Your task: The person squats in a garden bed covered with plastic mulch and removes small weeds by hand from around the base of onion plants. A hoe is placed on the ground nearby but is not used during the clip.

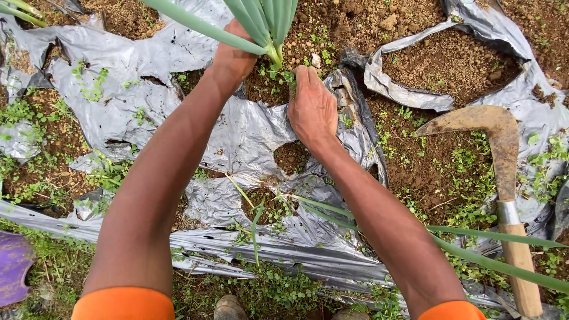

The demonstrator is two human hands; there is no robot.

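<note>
A green onion plant [268, 24] with long leaves grows out of a hole in torn silver plastic mulch [136, 112]. My left hand [232, 54] reaches behind the plant's base, its fingers hidden by the leaves. My right hand [312, 106] presses down on the soil just right of the stem, fingertips among small green weeds [278, 74]. What either hand grips is hidden. Both arms wear orange sleeves.
A curved sickle [496, 133] with a rusty blade and wooden handle lies on the soil at right. Brown soil [450, 59] shows through the torn plastic. Weeds cover the near edge. A purple object [13, 266] sits at the lower left. A shoe tip [230, 308] shows below.
</note>
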